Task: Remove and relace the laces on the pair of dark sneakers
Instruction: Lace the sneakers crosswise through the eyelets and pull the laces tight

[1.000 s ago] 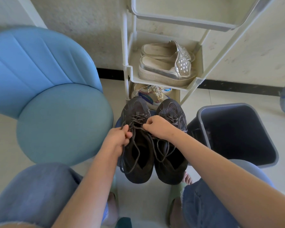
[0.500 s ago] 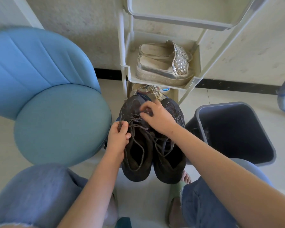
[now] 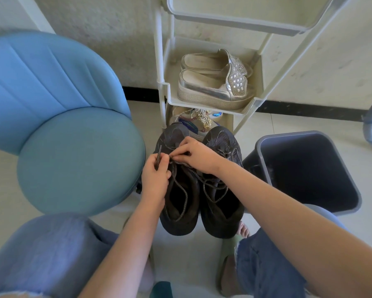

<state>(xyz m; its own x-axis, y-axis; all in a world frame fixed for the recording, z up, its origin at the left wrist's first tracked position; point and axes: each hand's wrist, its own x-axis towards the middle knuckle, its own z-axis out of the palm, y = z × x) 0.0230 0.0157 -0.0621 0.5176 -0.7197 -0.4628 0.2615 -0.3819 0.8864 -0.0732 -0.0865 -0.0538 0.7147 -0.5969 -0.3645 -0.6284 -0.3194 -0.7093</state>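
Two dark sneakers stand side by side on the floor between my knees, toes away from me: the left sneaker (image 3: 178, 203) and the right sneaker (image 3: 222, 203). Grey laces (image 3: 181, 190) lie loose over both openings. My left hand (image 3: 155, 179) grips a lace end that sticks up beside the left sneaker's eyelets. My right hand (image 3: 196, 154) lies across the left sneaker's upper lacing, fingertips pinching the lace there. The hands hide the tongue and upper eyelets.
A blue chair (image 3: 73, 147) stands close on the left. A white shoe rack (image 3: 202, 100) with silver platform slippers (image 3: 215, 82) rises right behind the sneakers. A dark grey bin (image 3: 305, 168) sits on the right. My knees frame the bottom.
My right hand went forward to the left sneaker's toe lacing, then drew back slightly to the left hand. My left hand shifted up, and a lace end now stands above it.
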